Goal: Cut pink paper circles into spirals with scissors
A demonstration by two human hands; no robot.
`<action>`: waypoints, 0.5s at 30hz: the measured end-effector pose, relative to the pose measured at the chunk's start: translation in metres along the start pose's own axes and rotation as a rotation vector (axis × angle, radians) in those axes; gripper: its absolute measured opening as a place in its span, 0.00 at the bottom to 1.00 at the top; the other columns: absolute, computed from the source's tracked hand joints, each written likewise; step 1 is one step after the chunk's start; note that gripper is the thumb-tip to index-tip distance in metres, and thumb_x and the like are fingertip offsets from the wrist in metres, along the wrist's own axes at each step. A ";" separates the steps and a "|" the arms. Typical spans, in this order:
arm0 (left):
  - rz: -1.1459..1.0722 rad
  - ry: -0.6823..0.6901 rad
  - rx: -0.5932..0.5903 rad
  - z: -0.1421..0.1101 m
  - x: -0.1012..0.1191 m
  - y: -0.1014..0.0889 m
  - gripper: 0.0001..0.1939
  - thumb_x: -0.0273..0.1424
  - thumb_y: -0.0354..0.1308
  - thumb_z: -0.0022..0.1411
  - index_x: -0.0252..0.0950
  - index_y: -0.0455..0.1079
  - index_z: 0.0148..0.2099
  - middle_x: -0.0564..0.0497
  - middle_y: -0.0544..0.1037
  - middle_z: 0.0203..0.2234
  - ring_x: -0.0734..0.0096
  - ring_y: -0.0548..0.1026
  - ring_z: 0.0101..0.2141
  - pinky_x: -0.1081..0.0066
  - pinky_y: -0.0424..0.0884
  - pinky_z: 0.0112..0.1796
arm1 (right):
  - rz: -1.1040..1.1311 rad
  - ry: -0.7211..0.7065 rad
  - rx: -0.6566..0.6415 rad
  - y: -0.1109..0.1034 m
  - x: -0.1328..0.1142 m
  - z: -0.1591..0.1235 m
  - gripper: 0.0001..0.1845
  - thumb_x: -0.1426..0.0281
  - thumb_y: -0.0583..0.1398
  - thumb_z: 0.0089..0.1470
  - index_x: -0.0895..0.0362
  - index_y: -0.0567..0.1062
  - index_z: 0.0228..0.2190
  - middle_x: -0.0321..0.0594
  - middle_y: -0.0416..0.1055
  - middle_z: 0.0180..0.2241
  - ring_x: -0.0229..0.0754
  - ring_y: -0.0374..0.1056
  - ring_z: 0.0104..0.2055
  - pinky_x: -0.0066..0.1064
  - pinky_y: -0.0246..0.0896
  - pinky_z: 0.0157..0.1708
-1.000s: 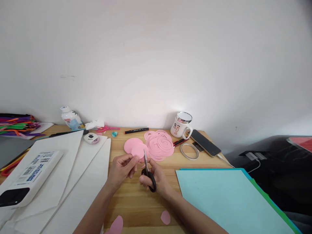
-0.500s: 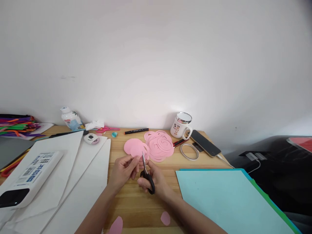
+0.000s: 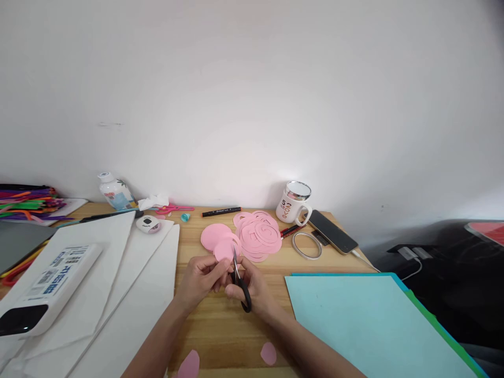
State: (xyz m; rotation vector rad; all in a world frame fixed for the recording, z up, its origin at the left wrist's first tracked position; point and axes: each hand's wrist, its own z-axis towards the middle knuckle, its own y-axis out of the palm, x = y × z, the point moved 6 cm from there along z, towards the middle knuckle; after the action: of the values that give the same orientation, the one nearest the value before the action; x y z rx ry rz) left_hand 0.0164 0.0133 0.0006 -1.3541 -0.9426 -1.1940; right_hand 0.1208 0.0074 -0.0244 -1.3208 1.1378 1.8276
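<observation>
My left hand (image 3: 203, 278) pinches a round piece of pink paper (image 3: 224, 250) between thumb and fingers. Around the handles of a pair of black-handled scissors (image 3: 244, 292) my right hand (image 3: 254, 290) is closed, and the blades lie at the right edge of that paper. Just beyond the hands rests a pink paper circle (image 3: 214, 236). Beside it is a heap of pink paper spirals (image 3: 259, 235). Two small pink paper pieces lie nearer to me, one at the front left (image 3: 189, 364) and one pink scrap (image 3: 268, 354) by my right forearm.
White sheets (image 3: 145, 294) and a white device (image 3: 51, 283) cover the left. Light-blue sheets (image 3: 346, 315) lie right. Along the back stand a bottle (image 3: 117, 192), a marker (image 3: 221, 211), pink scissors (image 3: 175, 208), a mug (image 3: 290, 206), a tape roll (image 3: 306, 245) and a phone (image 3: 333, 232).
The held pink paper has turned and shifted slightly down in my left hand. The scissors' blades have moved a little right and look closer together.
</observation>
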 end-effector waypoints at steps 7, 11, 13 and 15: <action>-0.022 -0.012 -0.048 0.000 -0.004 0.003 0.19 0.42 0.54 0.56 0.33 0.72 0.24 0.55 0.66 0.12 0.79 0.60 0.15 0.78 0.57 0.16 | 0.061 0.007 -0.026 -0.002 0.007 0.000 0.28 0.55 0.69 0.33 0.54 0.63 0.31 0.30 0.63 0.22 0.34 0.56 0.21 0.24 0.50 0.21; -0.015 0.002 -0.048 0.000 -0.005 0.003 0.20 0.43 0.53 0.57 0.33 0.71 0.23 0.55 0.66 0.12 0.79 0.60 0.15 0.78 0.56 0.17 | 0.062 -0.002 -0.034 -0.001 0.006 0.000 0.27 0.55 0.69 0.34 0.54 0.63 0.31 0.30 0.62 0.21 0.33 0.56 0.20 0.24 0.51 0.21; 0.002 0.009 -0.047 0.000 -0.004 0.003 0.22 0.42 0.52 0.58 0.33 0.67 0.18 0.55 0.65 0.11 0.80 0.59 0.14 0.78 0.56 0.17 | 0.047 -0.010 -0.027 -0.001 0.003 0.000 0.27 0.55 0.69 0.34 0.55 0.63 0.31 0.30 0.62 0.21 0.32 0.54 0.19 0.23 0.49 0.20; 0.008 0.012 -0.044 0.000 -0.002 0.002 0.24 0.42 0.52 0.58 0.33 0.63 0.15 0.55 0.65 0.11 0.80 0.59 0.14 0.77 0.56 0.17 | 0.029 -0.013 -0.014 -0.002 0.001 0.000 0.27 0.55 0.68 0.34 0.55 0.64 0.31 0.30 0.62 0.21 0.31 0.52 0.19 0.23 0.47 0.18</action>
State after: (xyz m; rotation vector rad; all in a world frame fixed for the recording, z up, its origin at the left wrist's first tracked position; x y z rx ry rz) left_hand 0.0179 0.0134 -0.0021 -1.3830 -0.9062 -1.2214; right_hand 0.1221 0.0079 -0.0257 -1.3044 1.1444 1.8655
